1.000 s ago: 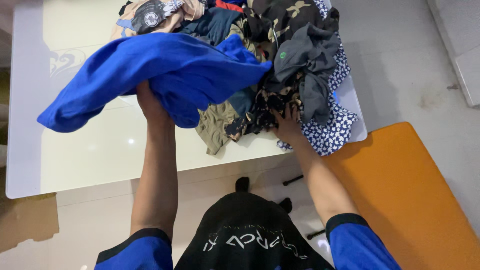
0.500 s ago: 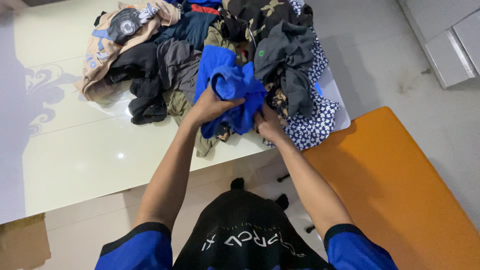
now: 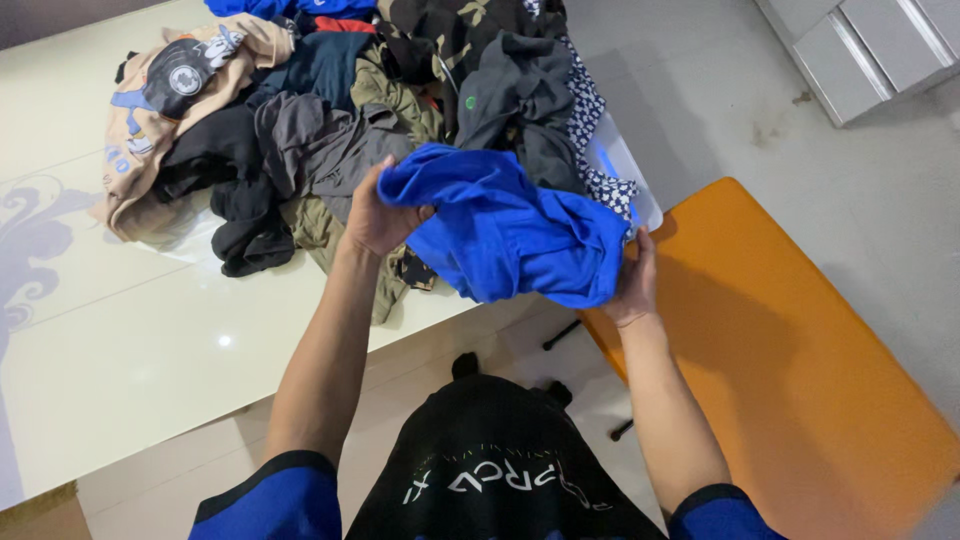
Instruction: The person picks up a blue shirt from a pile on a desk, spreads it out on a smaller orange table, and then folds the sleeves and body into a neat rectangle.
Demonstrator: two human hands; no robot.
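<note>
Head view: a bunched blue garment [image 3: 510,235] is gripped at frame centre by left hand [image 3: 378,215] and right hand [image 3: 632,285], fingers closed; unfolded clothes pile [image 3: 330,120] remains upper left on the table [image 3: 130,340].

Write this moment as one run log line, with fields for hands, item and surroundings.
left hand: grips blue garment | right hand: grips same garment | clothes pile on cream table | orange bench at right
</note>
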